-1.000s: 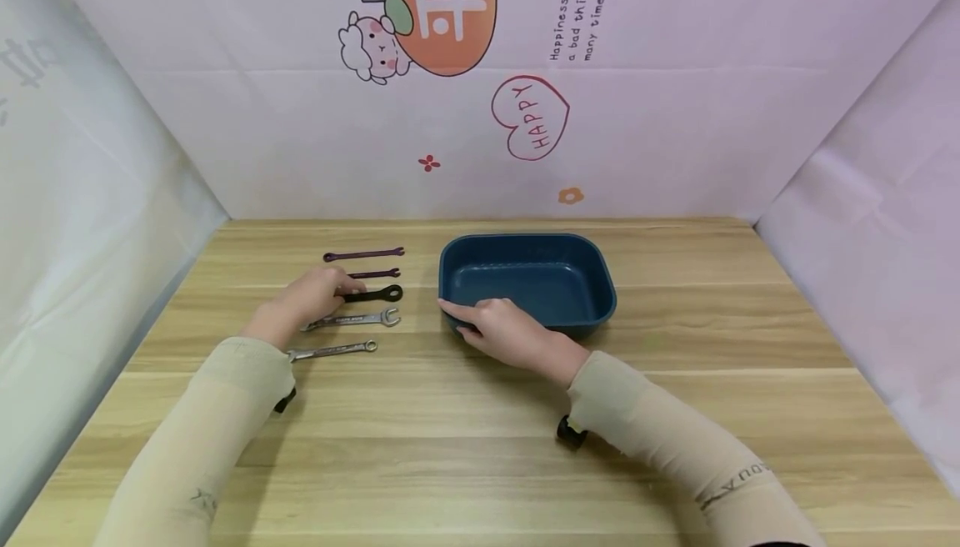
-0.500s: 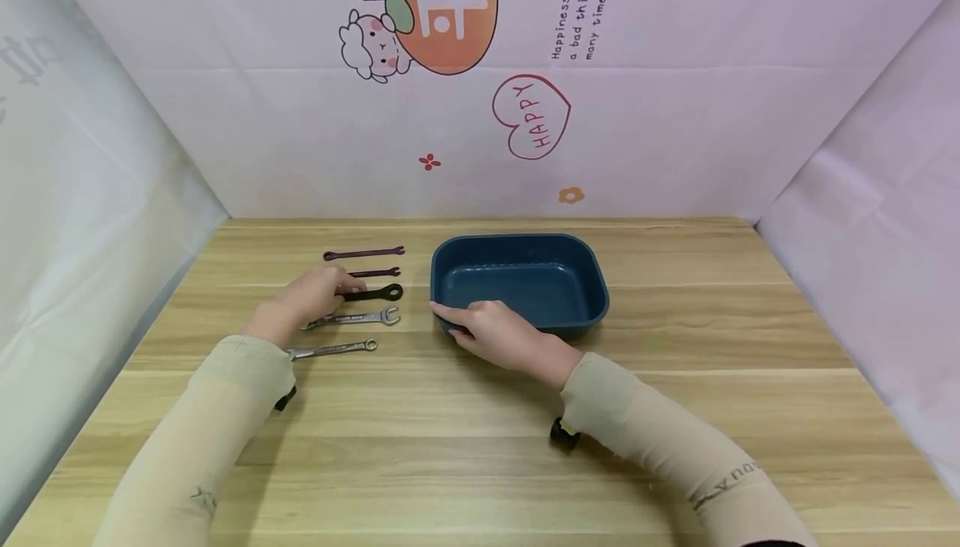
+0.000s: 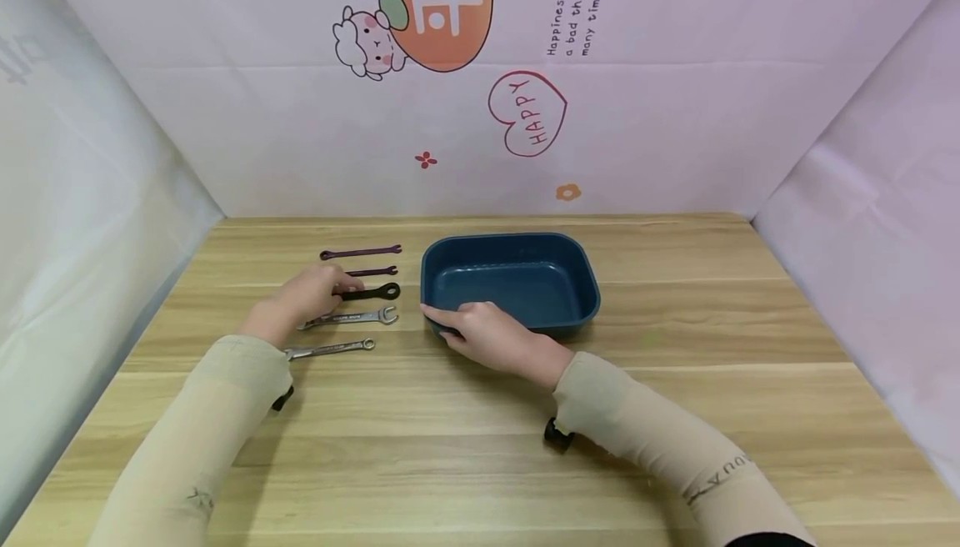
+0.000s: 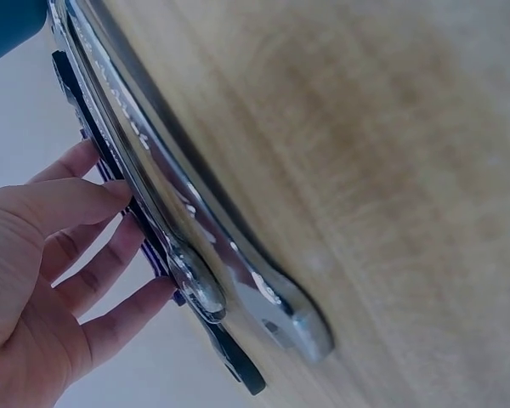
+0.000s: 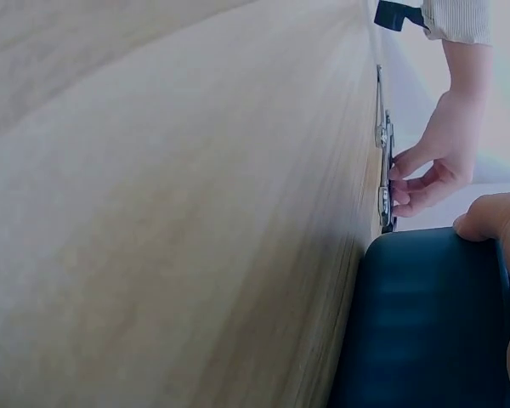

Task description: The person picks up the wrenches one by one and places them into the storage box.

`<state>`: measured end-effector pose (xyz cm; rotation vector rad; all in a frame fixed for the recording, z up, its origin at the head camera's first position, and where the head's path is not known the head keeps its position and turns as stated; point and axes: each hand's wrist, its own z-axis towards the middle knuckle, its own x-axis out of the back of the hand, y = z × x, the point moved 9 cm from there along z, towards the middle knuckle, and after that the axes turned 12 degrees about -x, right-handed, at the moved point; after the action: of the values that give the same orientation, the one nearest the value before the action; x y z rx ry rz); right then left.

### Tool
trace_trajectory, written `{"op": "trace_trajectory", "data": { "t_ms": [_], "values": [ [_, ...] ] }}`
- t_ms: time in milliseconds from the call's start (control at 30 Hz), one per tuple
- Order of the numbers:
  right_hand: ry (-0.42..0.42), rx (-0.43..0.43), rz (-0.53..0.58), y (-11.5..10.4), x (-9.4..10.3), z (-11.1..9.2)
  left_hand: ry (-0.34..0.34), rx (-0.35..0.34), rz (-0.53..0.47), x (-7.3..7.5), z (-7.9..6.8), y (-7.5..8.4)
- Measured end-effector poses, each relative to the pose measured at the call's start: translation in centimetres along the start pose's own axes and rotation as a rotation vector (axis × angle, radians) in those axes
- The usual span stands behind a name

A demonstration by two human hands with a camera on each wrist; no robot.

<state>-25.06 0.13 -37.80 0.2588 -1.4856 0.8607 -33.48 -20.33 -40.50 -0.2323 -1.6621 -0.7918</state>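
My left hand [image 3: 315, 294] pinches a black wrench [image 3: 386, 291] between thumb and fingers; the wrench lies in a row of others on the wooden table. In the left wrist view, the thumb sits on the near side of the black wrench [image 4: 93, 110] and the fingers on its far side. My right hand [image 3: 491, 334] grips the near rim of a dark blue plastic basin [image 3: 587, 284], its index finger stretched to the near left corner. In the right wrist view, fingertips touch the outer wall of the basin [image 5: 425, 314].
Beyond the black wrench lie two purple wrenches, the farther one [image 3: 360, 253] whole in view, the other [image 3: 382, 271] partly hidden. On the near side are two silver wrenches, one open-ended [image 3: 360, 318], one showing a ring end [image 3: 330, 350]. A printed white cloth [image 3: 300, 147] hangs behind.
The basin has slid left toward the wrenches, with my right hand moving along on its rim. My left hand has stayed at the black wrench.
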Motion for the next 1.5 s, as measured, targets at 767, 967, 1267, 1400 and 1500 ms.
{"op": "trace_trajectory", "data": {
  "t_ms": [767, 967, 1267, 1400, 1500],
  "values": [
    [-0.074, -0.03, -0.007, 0.1, 0.1, 0.0, -0.015, -0.025, -0.039, -0.1, 0.1, 0.6],
    [-0.088, -0.042, 0.015, 0.2, 0.4, -0.1, -0.007, -0.023, -0.061, -0.1, 0.1, 0.4],
    [-0.127, -0.057, 0.042, 0.8, 0.6, -0.5, -0.011, -0.039, -0.045, -0.1, 0.3, 0.5],
    [-0.13, -0.072, 0.011, 1.3, 0.8, -1.1, -0.015, -0.061, -0.028, -0.3, 0.4, 0.4],
    [-0.129, -0.074, 0.001, 1.7, 1.1, -1.6, -0.02, -0.077, -0.017, -0.4, 0.6, 0.4]
  ]
}}
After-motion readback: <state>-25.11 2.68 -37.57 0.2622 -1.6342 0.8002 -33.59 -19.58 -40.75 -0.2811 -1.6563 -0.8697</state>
